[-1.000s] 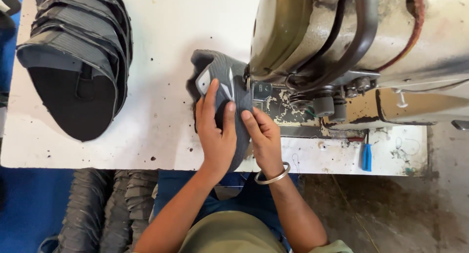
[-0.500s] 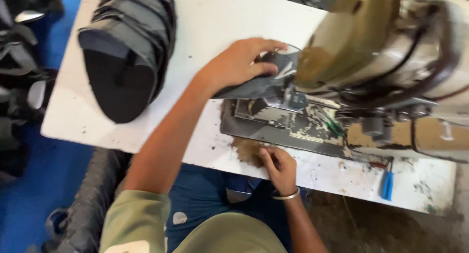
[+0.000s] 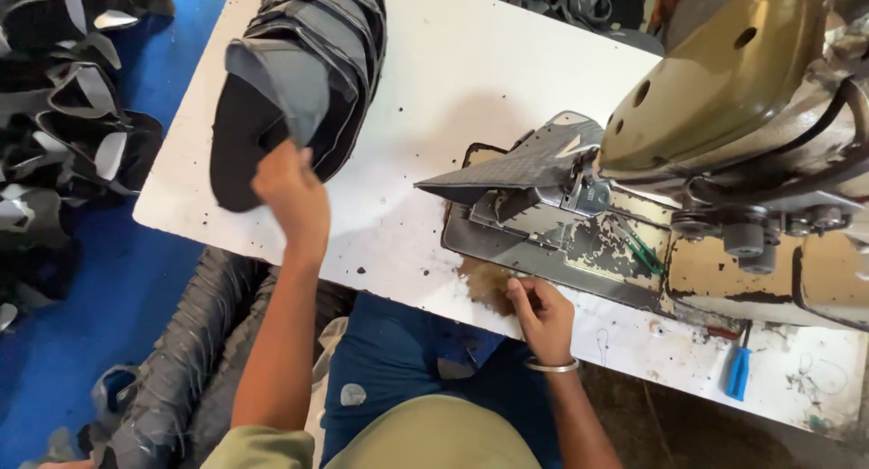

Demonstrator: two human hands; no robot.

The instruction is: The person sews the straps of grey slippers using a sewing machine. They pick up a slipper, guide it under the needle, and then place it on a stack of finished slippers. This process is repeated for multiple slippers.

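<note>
A stack of shoe uppers (image 3: 308, 62) is lying on the surface (image 3: 453, 62) at its left end; the left hand (image 3: 291, 193) is touching the stack's near edge; the sewing machine (image 3: 724, 125) is standing to the right, with one shoe upper (image 3: 520, 168) sitting under its head; the right hand (image 3: 541, 317) is resting at the surface's near edge, before the machine; more uppers (image 3: 63, 116) are lying on the floor to the left.

An olive-green short-sleeved shirt, dark blue trousers and a thin silver bangle (image 3: 553, 367) on the right wrist.
</note>
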